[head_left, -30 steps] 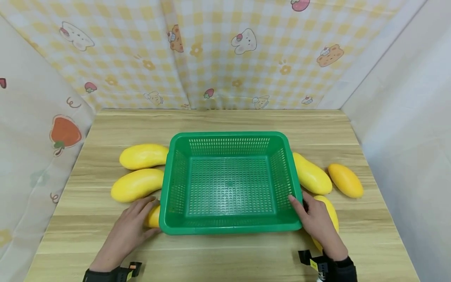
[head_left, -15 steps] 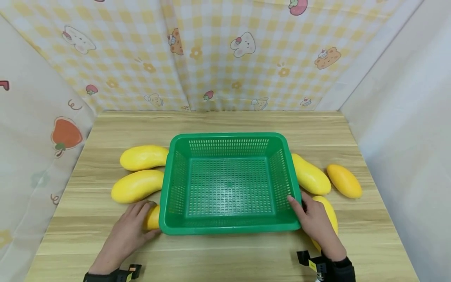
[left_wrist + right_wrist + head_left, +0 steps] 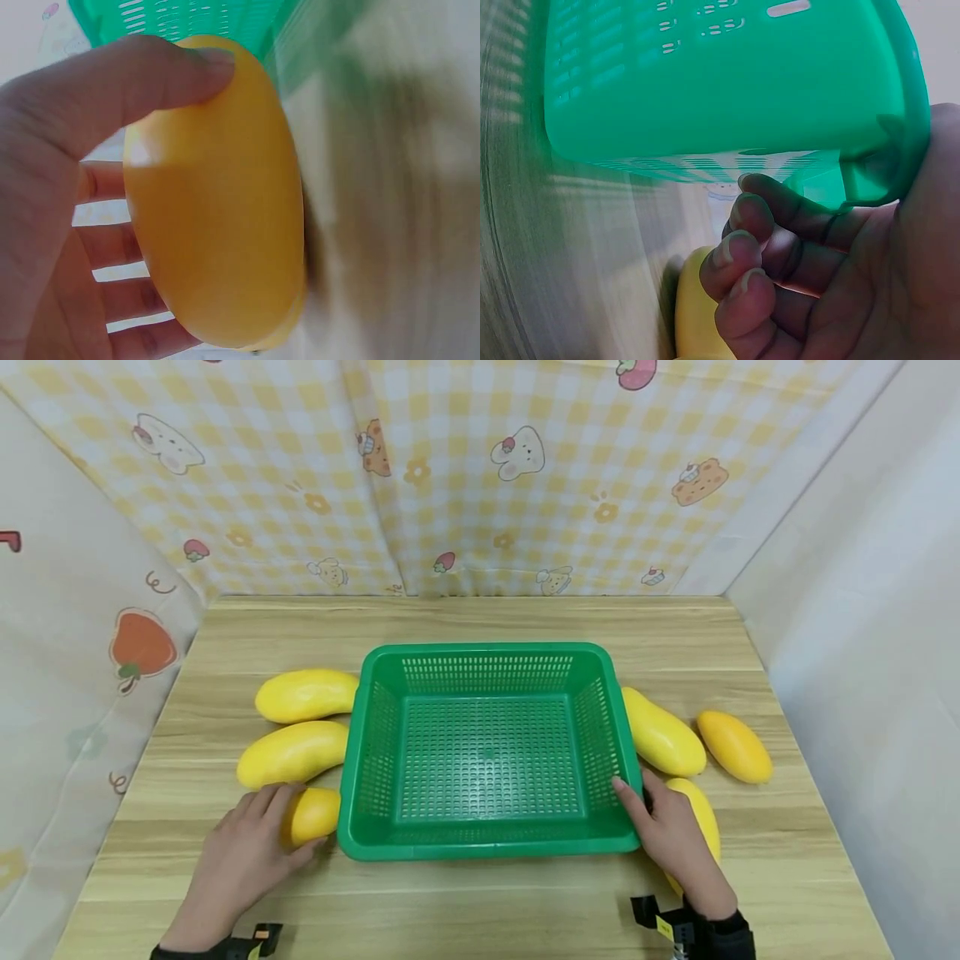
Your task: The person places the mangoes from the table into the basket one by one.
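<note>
My left hand (image 3: 238, 852) grips an orange-yellow mango (image 3: 315, 815) just left of the green plastic basket (image 3: 491, 850). In the left wrist view the thumb lies across the mango's upper end, with the fingers round its far side. The basket stands in the middle of the table, with nothing inside it. At its right side my right hand (image 3: 677, 828) holds the rim, thumb over the edge. Seen from the right wrist, the fingers (image 3: 739, 259) curl outside the wall, beneath the rim. A yellow mango-like fruit (image 3: 701, 814) is partly hidden beneath the right hand and wrist.
Two long yellow fruits (image 3: 307, 695) lie left of the basket, their right ends against its side in this view. Another yellow fruit (image 3: 663, 735) and a smaller orange mango (image 3: 733, 746) are on the right. A checked curtain (image 3: 450, 485) hangs behind the table.
My left hand has drawn the mango leftward, out from beside the basket, so more of the fruit shows. The right hand and basket have stayed in place.
</note>
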### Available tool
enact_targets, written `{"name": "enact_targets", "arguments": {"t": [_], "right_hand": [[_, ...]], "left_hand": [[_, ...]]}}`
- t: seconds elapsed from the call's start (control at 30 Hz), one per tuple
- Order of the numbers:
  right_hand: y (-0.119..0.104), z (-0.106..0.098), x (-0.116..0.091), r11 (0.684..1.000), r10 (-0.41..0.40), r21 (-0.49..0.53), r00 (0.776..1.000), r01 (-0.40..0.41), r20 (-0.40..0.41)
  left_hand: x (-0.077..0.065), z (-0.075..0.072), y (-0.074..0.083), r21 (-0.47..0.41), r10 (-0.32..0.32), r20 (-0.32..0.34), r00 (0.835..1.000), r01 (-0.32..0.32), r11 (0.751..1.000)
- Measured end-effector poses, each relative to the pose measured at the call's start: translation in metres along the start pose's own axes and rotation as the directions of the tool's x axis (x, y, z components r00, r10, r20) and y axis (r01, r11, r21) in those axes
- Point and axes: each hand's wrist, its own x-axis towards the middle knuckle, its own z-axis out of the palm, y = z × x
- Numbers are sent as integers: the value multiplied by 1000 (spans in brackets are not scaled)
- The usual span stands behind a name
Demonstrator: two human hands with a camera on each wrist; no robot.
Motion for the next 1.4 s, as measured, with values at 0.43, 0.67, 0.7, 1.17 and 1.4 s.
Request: {"name": "enact_targets", "arguments": {"t": [0.43, 0.67, 0.7, 1.17, 1.4], "right_hand": [[1, 2, -2, 1000, -24, -1, 999, 24, -37], [2, 2, -2, 999, -45, 5, 997, 46, -70], [2, 3, -2, 999, -46, 6, 996, 47, -72], [3, 4, -3, 999, -45, 13, 996, 46, -78], [1, 5, -4, 999, -36, 25, 997, 38, -74]], "left_hand": [[19, -17, -16, 23, 42, -209, 977, -38, 999], [43, -35, -5, 43, 86, -299, 950, -77, 996], [47, -37, -3, 47, 98, -306, 947, -88, 995], [95, -47, 38, 52, 286, -346, 894, -286, 957], [114, -45, 56, 34, 333, -390, 859, -348, 937]]}}
